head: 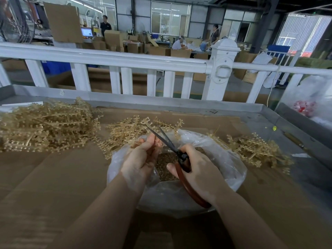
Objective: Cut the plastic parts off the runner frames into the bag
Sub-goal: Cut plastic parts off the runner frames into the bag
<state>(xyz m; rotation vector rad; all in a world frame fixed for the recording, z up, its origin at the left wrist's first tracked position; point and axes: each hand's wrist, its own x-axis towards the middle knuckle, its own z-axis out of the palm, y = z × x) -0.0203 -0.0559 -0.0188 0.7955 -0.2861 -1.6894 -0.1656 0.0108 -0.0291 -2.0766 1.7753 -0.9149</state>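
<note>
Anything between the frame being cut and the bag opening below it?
Nothing visible. The left hand holds the runner frame directly over the open bag, the scissors in the right hand are open beside it, and cut parts already lie inside.

the clear plastic bag (224, 169) lies open on the flat brown cardboard sheet (53, 177), directly under both hands. the left hand (142, 159) pinches a tan plastic runner frame (143, 126) above the bag, just left of the red-handled scissors (181, 159) in the right hand (199, 169). a big pile of tan frames (45, 126) lies far left of the grip, a smaller pile (255, 150) to its right. the white railing (125, 62) stands behind.
</note>
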